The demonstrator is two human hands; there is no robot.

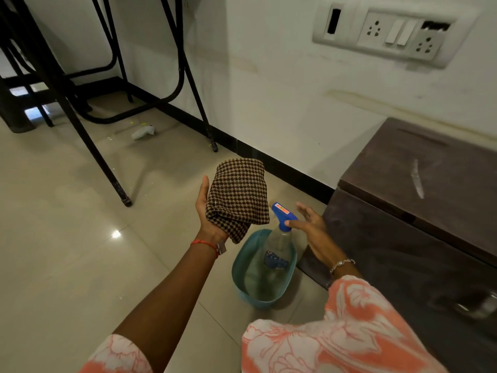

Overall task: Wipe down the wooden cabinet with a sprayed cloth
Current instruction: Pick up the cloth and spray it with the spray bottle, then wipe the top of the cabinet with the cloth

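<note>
down on the tiled floor [67,211] a teal basin [236,267] holds one clear spray bottle [277,246], standing nearly upright with its blue spray head [283,215] above the rim and its nozzle aimed up and left, toward the cloth. the folded checked cloth [238,195] lies on the upturned left hand [204,211], its long side running from the wrist away toward the wall. the thumb is straight beside it; the fingers are hidden beneath, so their curl cannot be told. the right hand [309,224] has its fingers spread apart and touches the spray head. the wooden cabinet [416,197] stands just right of the basin.
</note>
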